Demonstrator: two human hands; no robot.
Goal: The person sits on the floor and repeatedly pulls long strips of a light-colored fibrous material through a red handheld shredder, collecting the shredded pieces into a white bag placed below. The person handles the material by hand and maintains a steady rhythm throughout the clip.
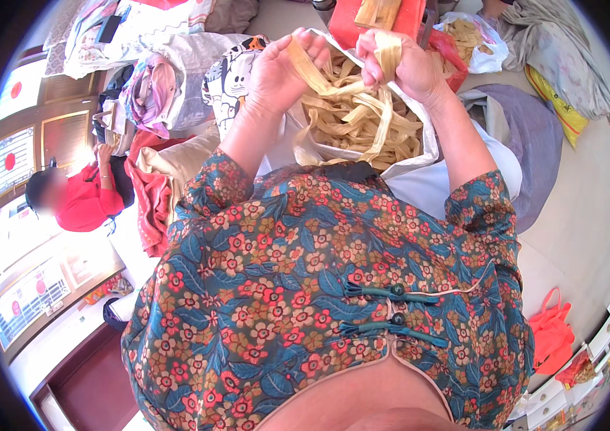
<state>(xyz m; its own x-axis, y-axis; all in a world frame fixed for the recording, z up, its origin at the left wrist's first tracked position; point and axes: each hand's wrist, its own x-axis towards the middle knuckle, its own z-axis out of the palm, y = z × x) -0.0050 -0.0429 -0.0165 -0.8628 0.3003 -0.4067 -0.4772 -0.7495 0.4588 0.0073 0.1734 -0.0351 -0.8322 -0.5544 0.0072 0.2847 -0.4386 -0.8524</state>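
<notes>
My left hand [288, 73] is palm up with loosely curled fingers. A flat tan strip [307, 67] runs from its thumb and fingers down towards the right. My right hand [399, 64] is closed on a tan strip [388, 56], looped over its fingers. Both hands are above a white woven sack [429, 137] holding a tangled heap of similar strips [356, 121]. Whether one strip joins both hands is unclear. The strips' exact material cannot be told.
Beyond the sack is a wooden block [377, 13] on red material [345, 24]. A white plastic bag [491, 51] holds more tan pieces. Folded cloths [159, 188] lie at left, near a seated person in red [86, 199]. A red bag [552, 336] is at right.
</notes>
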